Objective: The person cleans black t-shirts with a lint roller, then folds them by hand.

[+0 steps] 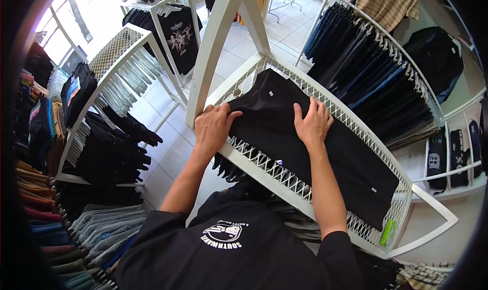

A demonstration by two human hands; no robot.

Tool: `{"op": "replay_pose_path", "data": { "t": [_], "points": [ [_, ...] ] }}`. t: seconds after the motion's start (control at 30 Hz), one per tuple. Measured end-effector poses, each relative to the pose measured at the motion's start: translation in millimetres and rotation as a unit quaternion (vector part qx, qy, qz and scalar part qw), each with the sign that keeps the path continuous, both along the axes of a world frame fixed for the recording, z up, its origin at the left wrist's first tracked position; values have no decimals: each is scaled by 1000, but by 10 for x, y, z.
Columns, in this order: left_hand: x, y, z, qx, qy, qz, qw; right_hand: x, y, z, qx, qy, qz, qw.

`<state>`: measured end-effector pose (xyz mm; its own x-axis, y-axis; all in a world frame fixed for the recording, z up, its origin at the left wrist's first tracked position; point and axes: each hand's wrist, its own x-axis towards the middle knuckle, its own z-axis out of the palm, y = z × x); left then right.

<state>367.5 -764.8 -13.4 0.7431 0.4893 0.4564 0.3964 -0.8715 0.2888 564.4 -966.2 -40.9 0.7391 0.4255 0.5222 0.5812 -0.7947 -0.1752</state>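
A black garment (351, 152) with small white tags lies lengthwise on the white mesh shelf (277, 175) in front of me; its exact kind is hard to make out. My left hand (212, 127) is at the garment's left end, thumb and curled fingers closed on the fabric edge beside the frame. Near the middle of the cloth, my right hand (313, 121) rests flat, fingers stretched out and thumb apart. The fabric looks slightly wrinkled near my left hand and smooth toward the far right end.
A white post (216, 46) rises from the shelf by my left hand. A bright green object (388, 232) lies at the shelf's right end. Hanging trousers (356, 61) line the right rack. Racks of dark clothes (112, 147) stand on the left, over white floor tiles (170, 150).
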Motion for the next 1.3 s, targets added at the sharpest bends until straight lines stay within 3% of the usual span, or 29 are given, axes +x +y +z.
{"op": "replay_pose_path", "data": {
  "t": [0.07,0.1,0.2,0.27,0.37,0.47,0.53,0.6,0.67,0.83,0.93,1.0,1.13,1.3],
  "points": [
    [4,12,32,0,33,7,999,13,-22,90,-9,81,-25,996],
    [9,11,35,2,31,8,999,18,-8,76,17,27,-24,999],
    [1,-44,70,7,-27,20,999,42,-32,100,44,63,-25,997],
    [12,-181,191,63,-177,-58,980,70,-39,132,65,40,-25,997],
    [41,-342,122,2,-142,-233,962,33,-81,321,32,113,-12,993],
    [108,-325,-45,-29,-102,-256,961,-33,-72,513,87,140,75,983],
    [117,-315,-45,-59,-88,-245,964,-136,-82,621,130,103,205,965],
    [105,-346,-17,-161,-82,-225,958,-309,-128,717,110,119,227,960],
    [73,-349,6,-169,-88,-223,956,-477,-197,756,25,82,273,958],
    [76,-389,25,-104,-32,-218,970,-711,-580,623,-60,56,222,972],
    [134,-454,110,-57,-29,-221,973,-751,-751,555,-53,81,199,975],
    [214,-490,207,7,-22,-285,958,-793,-814,566,-57,96,196,974],
    [407,-582,-113,-23,16,-308,951,-974,-943,463,-63,103,166,979],
    [377,-572,-37,-17,68,-296,953,-1320,-1311,298,-71,191,-1,979]
  ]
}}
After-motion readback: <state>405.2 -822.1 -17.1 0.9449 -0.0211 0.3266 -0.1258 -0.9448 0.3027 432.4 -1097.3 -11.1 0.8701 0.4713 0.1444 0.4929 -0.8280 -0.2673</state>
